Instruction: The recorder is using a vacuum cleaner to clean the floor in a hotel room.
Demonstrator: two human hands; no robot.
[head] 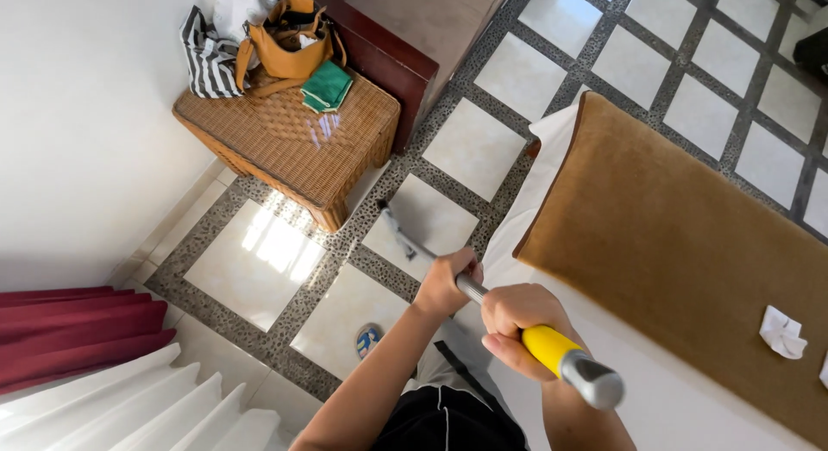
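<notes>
Tiled floor (259, 253) of pale squares set in dark pebbled bands fills the centre and upper right of the frame. A white wall (78, 115) takes the upper left. Red curtain (78, 326) and white curtain (112, 399) folds occupy the lower left.

A wicker table (293, 145) stands at upper left against the wall. On it lie a striped bag (207, 59), a tan bag (289, 41) and a folded green cloth (328, 86), the cloth touching the tan bag. A dark wooden bench (388, 59) sits just beside the table, toward the top centre.

A bed (655, 399) with white sheet runs along the right side, from mid frame to the lower right. A brown runner (690, 244) covers most of it. A folded white towel (782, 332) lies on the runner at the right edge.

A pole (470, 287) slants from lower right toward mid frame, its far end low over the floor just beside the bed corner. The upper part carries a yellow grip (548, 343) and a grey end cap.

Left hand (447, 283): closed around the grey shaft, lower centre. Right hand (517, 326): closed around the pole at the yellow grip, just behind the left. Both forearms enter from the bottom edge.

A small round blue object (369, 339) lies on the floor below the left forearm; its kind cannot be told.
</notes>
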